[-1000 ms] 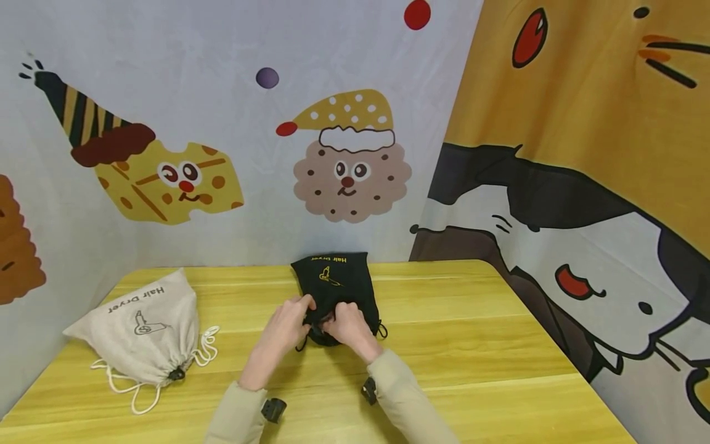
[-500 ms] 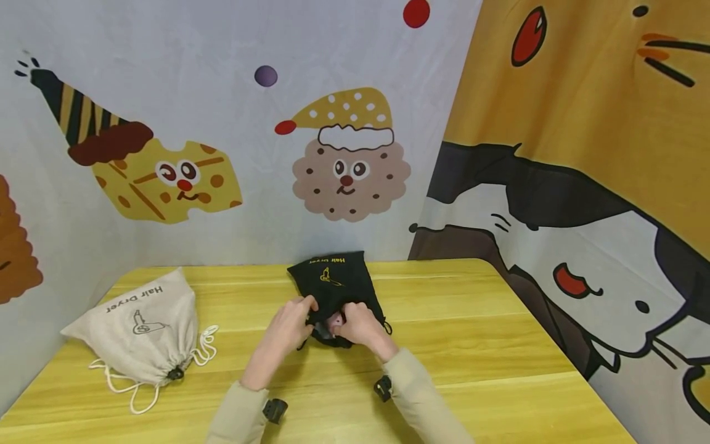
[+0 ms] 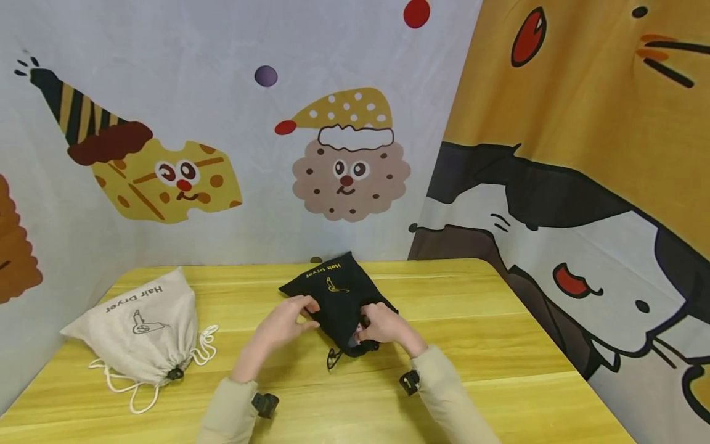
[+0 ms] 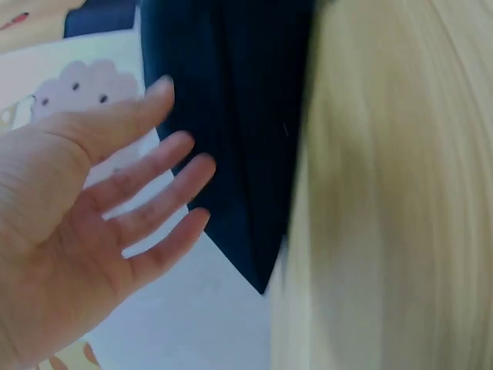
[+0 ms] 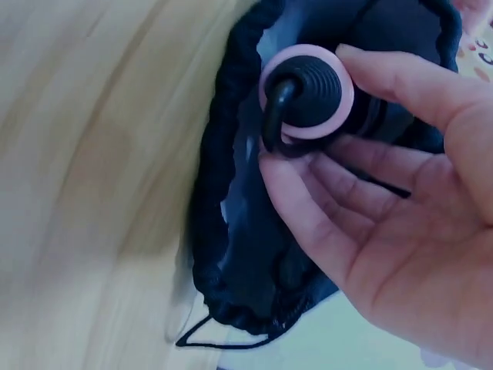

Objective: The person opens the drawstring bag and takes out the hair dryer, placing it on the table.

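Right hand [image 3: 385, 324] gripping pink-ringed handle [image 5: 312, 96] between thumb and fingers, in mouth of black bag [image 3: 335, 299], which is lying on table [image 3: 499, 351] between both hands. Left hand [image 3: 283, 320] poising at bag's left edge, fingers loosely extended, contact unclear. Pale bag [image 3: 146, 327] sitting well apart, at table's left.

My head view looks forward and down over the table [image 3: 499, 370]. Both wrist views, closer, share the black drawstring bag [image 3: 338, 305].

Middle bag [image 3: 335, 302]: between left hand [image 3: 281, 323] and right hand [image 3: 385, 324]
Side bag [image 3: 145, 327]: left of both
Handle [image 5: 317, 96]: in right hand
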`<state>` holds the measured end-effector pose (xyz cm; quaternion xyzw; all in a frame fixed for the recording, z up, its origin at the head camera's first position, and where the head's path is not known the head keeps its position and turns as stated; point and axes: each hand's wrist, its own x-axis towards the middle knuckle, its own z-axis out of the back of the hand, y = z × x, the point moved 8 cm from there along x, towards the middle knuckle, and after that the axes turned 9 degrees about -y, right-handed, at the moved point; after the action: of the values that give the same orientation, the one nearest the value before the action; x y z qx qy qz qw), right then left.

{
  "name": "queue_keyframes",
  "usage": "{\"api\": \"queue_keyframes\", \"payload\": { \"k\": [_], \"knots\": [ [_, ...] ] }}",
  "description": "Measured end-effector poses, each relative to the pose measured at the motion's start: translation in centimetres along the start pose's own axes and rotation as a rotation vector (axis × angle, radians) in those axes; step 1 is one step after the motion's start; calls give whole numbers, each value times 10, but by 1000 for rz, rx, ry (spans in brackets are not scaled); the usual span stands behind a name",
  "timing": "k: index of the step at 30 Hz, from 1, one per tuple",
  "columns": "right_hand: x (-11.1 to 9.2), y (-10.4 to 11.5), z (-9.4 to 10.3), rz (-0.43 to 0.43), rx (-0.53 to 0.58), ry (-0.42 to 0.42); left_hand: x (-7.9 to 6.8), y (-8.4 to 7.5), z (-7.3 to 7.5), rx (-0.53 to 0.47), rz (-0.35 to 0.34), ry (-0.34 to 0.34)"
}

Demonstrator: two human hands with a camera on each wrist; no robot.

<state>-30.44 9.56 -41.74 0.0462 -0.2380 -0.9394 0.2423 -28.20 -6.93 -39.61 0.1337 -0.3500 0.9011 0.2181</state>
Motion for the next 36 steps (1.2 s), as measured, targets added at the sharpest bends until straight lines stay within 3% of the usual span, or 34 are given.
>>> {"api": "queue_keyframes", "payload": {
  "k": [5, 10, 18, 23, 30, 36],
  "knots": [
    [-5, -8, 3, -9, -29, 14, 0, 29, 13, 198, 106, -138],
    [-7, -8, -2, -39, -34, 20, 2, 48, 18, 316, 120, -216],
    [-9, -4, -6, 6, -41, 3, 9, 62, 11, 328, 109, -185],
    [-10, -10, -2, 40, -58, -9, 11, 62, 9, 341, 107, -170],
    [-14, -16, 3, 71, -51, 7, 9, 58, 4, 384, 103, -93],
    [-15, -20, 5, 64, -56, 25, 7, 57, 3, 397, 81, -106]
  ]
}}
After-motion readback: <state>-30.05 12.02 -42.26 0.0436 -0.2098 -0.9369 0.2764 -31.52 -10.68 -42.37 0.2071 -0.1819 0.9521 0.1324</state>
